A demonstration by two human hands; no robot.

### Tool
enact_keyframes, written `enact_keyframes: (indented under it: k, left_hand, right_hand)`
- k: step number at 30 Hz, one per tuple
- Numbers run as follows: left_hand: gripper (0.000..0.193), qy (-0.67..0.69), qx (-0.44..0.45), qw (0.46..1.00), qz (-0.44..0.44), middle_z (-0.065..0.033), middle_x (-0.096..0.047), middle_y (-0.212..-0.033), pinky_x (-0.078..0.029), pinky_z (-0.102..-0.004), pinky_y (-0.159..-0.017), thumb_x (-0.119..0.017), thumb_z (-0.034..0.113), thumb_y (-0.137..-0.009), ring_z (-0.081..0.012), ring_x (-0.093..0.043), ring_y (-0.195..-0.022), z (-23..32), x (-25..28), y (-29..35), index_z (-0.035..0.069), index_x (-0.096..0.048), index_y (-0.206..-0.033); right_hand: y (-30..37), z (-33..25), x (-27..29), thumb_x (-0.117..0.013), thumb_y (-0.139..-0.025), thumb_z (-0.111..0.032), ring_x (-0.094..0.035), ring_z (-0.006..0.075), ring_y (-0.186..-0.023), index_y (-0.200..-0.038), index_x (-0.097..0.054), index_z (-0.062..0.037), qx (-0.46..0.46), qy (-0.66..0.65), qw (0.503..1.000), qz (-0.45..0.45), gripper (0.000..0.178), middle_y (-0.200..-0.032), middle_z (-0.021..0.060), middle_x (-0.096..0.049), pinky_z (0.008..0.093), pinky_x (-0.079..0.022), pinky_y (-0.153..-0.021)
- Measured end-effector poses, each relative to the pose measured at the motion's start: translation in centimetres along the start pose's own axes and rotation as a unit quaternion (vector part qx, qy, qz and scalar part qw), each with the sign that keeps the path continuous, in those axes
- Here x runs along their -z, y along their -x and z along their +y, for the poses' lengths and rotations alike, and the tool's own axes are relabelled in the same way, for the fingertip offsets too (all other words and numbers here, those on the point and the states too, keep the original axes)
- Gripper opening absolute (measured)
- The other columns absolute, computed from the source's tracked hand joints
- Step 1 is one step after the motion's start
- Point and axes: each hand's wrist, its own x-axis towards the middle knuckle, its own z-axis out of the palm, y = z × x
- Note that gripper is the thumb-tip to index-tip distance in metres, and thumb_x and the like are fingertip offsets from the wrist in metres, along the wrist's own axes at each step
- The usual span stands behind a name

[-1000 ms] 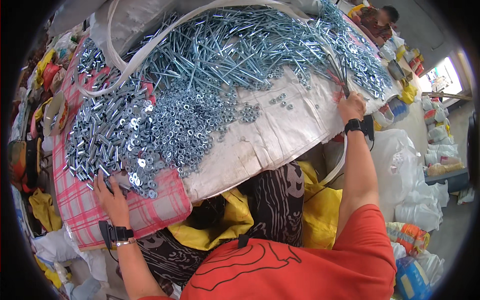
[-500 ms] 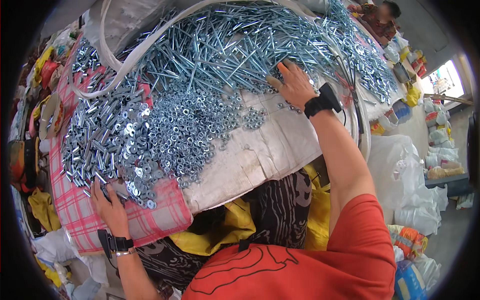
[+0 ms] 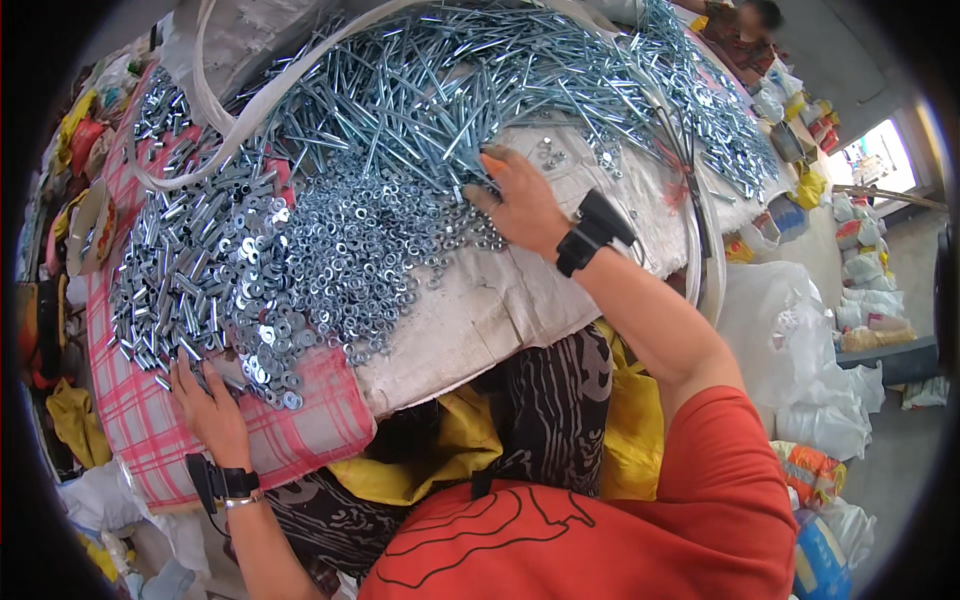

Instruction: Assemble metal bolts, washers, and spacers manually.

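Note:
My left hand (image 3: 212,415) lies with fingers stretched at the near edge of a heap of short metal sleeves (image 3: 170,285). Flat washers (image 3: 268,335) are spread just to its right. My right hand (image 3: 528,208), with something orange on a fingertip, has its thumb and fingers apart. It rests where the pile of small nuts (image 3: 365,240) meets the long thin bolts (image 3: 420,95). Some nuts sit right beside its thumb, and its fingertips reach the bolt ends. Whether it touches single pieces is hard to make out. Both wrists wear black straps with small devices.
A worn white sheet (image 3: 450,335) and a red-checked cloth (image 3: 325,395) cover the work surface. A white strap (image 3: 250,120) curves over the hardware. Dark cords (image 3: 688,165) hang at the right. Plastic bags (image 3: 790,330) stand beyond, and another person (image 3: 742,40) is at the far right.
My right hand has swept left and slightly toward me, and the hardware by it has shifted left, baring more white sheet behind it. My left hand stays by the sleeves.

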Motion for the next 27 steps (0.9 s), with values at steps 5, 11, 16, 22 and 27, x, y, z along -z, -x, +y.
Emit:
enact_keyframes:
  k: [5, 11, 16, 22, 27]
  left_hand:
    - [0.044, -0.006, -0.005, 1.000, 0.004, -0.0274, -0.044, -0.134, -0.033, -0.0477, -0.104, -0.048, 0.021, -0.097, -0.0429, -0.041, -0.125, -0.4, -0.4, 0.0, -0.001, -0.044, -0.135]
    - [0.043, -0.009, -0.009, 1.000, 0.009, -0.0266, -0.045, -0.134, -0.033, -0.0469, -0.104, -0.048, 0.021, -0.097, -0.0419, -0.042, -0.125, -0.6, -0.5, -0.1, -0.001, -0.045, -0.134]
    - [0.043, 0.001, -0.017, 1.000, 0.011, -0.0266, -0.046, -0.133, -0.033, -0.0471, -0.104, -0.049, 0.020, -0.096, -0.0414, -0.042, -0.124, -0.5, -0.5, -0.3, -0.002, -0.046, -0.133]
    - [0.040, 0.017, -0.024, 1.000, 0.004, -0.0249, -0.049, -0.131, -0.033, -0.0472, -0.104, -0.050, 0.016, -0.095, -0.0410, -0.044, -0.123, -1.2, 0.2, -0.1, -0.003, -0.047, -0.131]
    - [0.040, 0.029, -0.020, 0.999, 0.003, -0.0250, -0.049, -0.131, -0.033, -0.0468, -0.104, -0.051, 0.015, -0.095, -0.0409, -0.044, -0.123, -0.3, 0.1, -0.6, -0.003, -0.048, -0.131]
  right_hand:
    - [1.0, -3.7, -0.5, -0.066, -0.085, -0.028, -0.051, 0.0408, -0.113, -0.118, -0.055, 0.0049, -0.008, -0.038, 0.999, 0.018, 0.047, -0.121, 0.0258, -0.053, 0.0429, -0.042, -0.097]
    - [0.7, 0.4, 4.3, -0.060, -0.089, -0.037, -0.050, 0.0374, -0.117, -0.124, -0.052, 0.0012, -0.087, 0.084, 0.990, 0.072, 0.052, -0.124, 0.0231, -0.053, 0.0434, -0.040, -0.100]
    - [1.3, 2.1, 3.6, -0.055, -0.092, -0.039, -0.049, 0.0401, -0.117, -0.127, -0.048, 0.0006, -0.093, 0.173, 0.980, -0.045, 0.053, -0.123, 0.0265, -0.052, 0.0448, -0.039, -0.101]
    - [1.9, 0.4, 4.3, -0.060, -0.084, -0.012, -0.059, 0.0345, -0.107, -0.114, -0.063, -0.0066, 0.004, -0.020, 0.998, 0.066, 0.030, -0.118, 0.0173, -0.061, 0.0397, -0.047, -0.093]
    - [5.2, 11.0, 12.3, -0.055, -0.075, 0.006, -0.056, 0.0287, -0.116, -0.122, -0.061, -0.0121, -0.168, 0.115, 0.977, 0.059, 0.051, -0.126, 0.0133, -0.058, 0.0336, -0.044, -0.097]
